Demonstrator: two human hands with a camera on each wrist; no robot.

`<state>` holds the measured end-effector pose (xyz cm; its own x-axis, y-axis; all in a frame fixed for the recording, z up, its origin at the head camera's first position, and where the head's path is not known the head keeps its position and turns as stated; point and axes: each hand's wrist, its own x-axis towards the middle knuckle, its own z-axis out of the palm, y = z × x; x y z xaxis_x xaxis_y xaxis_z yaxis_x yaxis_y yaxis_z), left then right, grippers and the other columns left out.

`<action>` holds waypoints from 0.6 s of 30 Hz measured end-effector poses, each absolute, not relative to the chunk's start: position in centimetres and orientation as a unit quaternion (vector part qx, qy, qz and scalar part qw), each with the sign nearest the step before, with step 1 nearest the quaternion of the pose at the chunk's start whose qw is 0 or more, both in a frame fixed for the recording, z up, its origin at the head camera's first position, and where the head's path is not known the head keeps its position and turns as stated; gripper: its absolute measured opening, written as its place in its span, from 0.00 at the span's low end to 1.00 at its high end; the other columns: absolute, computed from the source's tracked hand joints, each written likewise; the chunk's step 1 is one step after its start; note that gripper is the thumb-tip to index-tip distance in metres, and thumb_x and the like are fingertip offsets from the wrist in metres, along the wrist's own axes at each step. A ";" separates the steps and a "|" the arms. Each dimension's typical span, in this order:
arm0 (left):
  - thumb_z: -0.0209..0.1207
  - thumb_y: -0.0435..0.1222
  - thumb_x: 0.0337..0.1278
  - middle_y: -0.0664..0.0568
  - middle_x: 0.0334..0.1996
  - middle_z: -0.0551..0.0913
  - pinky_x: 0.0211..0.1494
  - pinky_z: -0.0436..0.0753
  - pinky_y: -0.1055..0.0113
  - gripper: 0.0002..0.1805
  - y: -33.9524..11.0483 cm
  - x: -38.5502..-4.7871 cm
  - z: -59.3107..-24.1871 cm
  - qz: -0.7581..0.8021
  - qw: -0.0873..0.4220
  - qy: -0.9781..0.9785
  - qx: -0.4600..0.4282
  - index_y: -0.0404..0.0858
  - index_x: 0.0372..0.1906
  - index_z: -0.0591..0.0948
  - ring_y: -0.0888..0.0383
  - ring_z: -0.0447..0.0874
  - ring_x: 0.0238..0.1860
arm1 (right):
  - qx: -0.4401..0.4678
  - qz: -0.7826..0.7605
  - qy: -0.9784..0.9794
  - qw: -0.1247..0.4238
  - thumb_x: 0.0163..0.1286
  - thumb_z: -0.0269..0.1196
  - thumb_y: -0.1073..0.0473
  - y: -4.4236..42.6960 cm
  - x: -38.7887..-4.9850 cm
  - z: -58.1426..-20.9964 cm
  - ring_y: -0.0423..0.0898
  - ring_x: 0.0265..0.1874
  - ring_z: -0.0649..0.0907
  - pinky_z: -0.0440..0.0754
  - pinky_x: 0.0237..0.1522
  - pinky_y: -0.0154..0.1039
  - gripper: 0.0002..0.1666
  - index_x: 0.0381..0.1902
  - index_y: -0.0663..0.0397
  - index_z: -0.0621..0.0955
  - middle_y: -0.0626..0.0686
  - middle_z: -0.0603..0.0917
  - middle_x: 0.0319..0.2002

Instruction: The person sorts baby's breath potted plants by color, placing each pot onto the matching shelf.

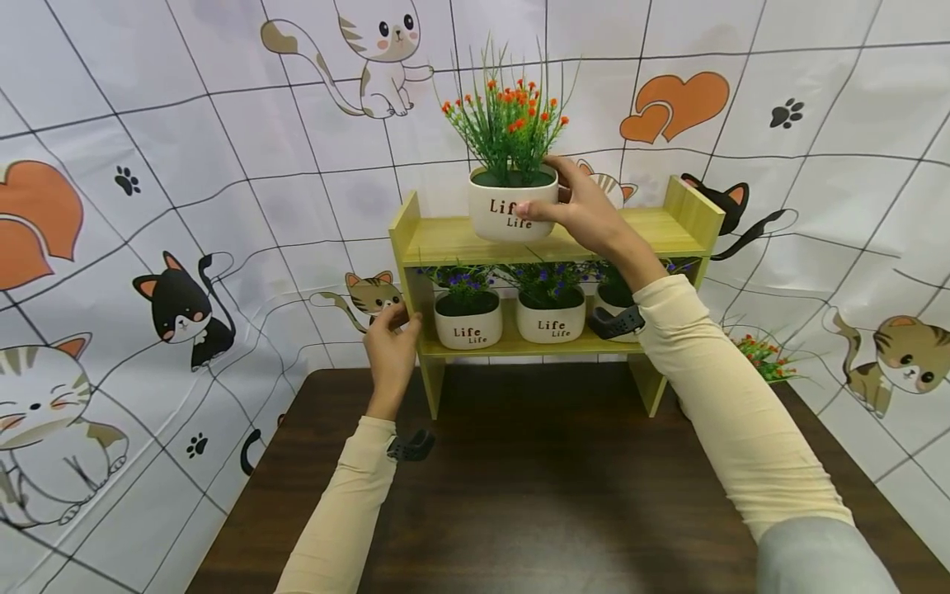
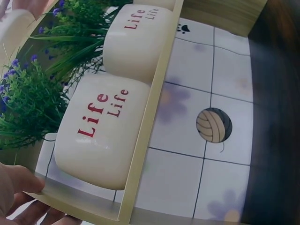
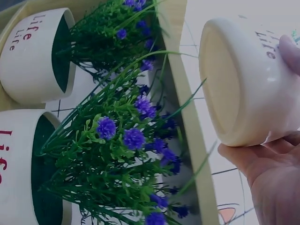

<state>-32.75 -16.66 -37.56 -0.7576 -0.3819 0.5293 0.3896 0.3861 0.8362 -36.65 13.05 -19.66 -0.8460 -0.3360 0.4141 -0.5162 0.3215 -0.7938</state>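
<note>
Orange-flowered pot [image 1: 512,191] is held up near the upper board of the wooden shelf [image 1: 438,239], not touching it. At left, the left hand's [image 1: 392,351] grip pinches the shelf's side. Next, three purple-flowered pots [image 1: 551,320] stand along the lower level, seemingly done. The right hand's [image 1: 590,214] grip curves round the orange-flowered pot, which awaits setting down. Far right, another orange-flowered plant [image 1: 764,359] stands off the shelf, probably left to place.

Worktop [image 1: 534,487], one, dark brown. On it, toward the back: shelf [image 1: 439,239], one, light wood, two-tier. On its lower board [image 1: 509,334]: white pots [image 1: 552,322] of purple flowers, three, in a row, left and middle lettered "Life". Right of shelf: orange-flowered plant [image 1: 768,360], one, base hidden.
</note>
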 end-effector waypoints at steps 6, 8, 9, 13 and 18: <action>0.69 0.29 0.65 0.32 0.49 0.90 0.60 0.85 0.43 0.14 -16.6 -32.7 -37.5 -0.551 0.351 -0.757 -0.003 0.28 0.52 0.88 0.36 0.89 0.54 | 0.249 0.510 -0.821 0.062 0.73 0.70 0.51 12.4 -38.2 -20.3 0.60 0.75 0.75 0.75 0.73 0.57 0.56 0.87 0.51 0.51 0.64 0.72 0.74; 0.69 0.29 0.65 0.32 0.49 0.90 0.59 0.86 0.43 0.14 -16.6 -32.8 -37.6 -0.551 0.353 -0.757 -0.003 0.27 0.52 0.88 0.36 0.89 0.54 | 0.245 0.500 -0.829 0.045 0.74 0.70 0.51 12.2 -38.5 -20.5 0.61 0.76 0.74 0.75 0.74 0.57 0.57 0.87 0.52 0.48 0.65 0.71 0.75; 0.69 0.28 0.65 0.32 0.49 0.90 0.59 0.86 0.43 0.14 -16.6 -32.8 -37.6 -0.551 0.353 -0.756 -0.003 0.27 0.52 0.88 0.36 0.89 0.54 | 0.243 0.494 -0.834 0.038 0.74 0.69 0.51 12.2 -38.6 -20.5 0.62 0.76 0.74 0.75 0.74 0.57 0.58 0.88 0.52 0.47 0.67 0.71 0.75; 0.69 0.28 0.65 0.32 0.49 0.90 0.57 0.87 0.43 0.14 -16.6 -32.8 -37.6 -0.551 0.353 -0.756 -0.004 0.27 0.53 0.88 0.36 0.90 0.54 | 0.233 0.476 -0.848 0.014 0.76 0.67 0.50 12.1 -38.7 -20.6 0.63 0.77 0.72 0.72 0.77 0.57 0.60 0.88 0.53 0.42 0.70 0.70 0.76; 0.68 0.28 0.65 0.31 0.49 0.90 0.59 0.86 0.41 0.13 -16.6 -32.9 -37.6 -0.552 0.355 -0.755 -0.008 0.27 0.52 0.88 0.35 0.89 0.54 | 0.234 0.471 -0.851 0.011 0.78 0.65 0.50 12.2 -38.6 -20.7 0.63 0.76 0.73 0.72 0.77 0.57 0.60 0.88 0.53 0.39 0.71 0.68 0.77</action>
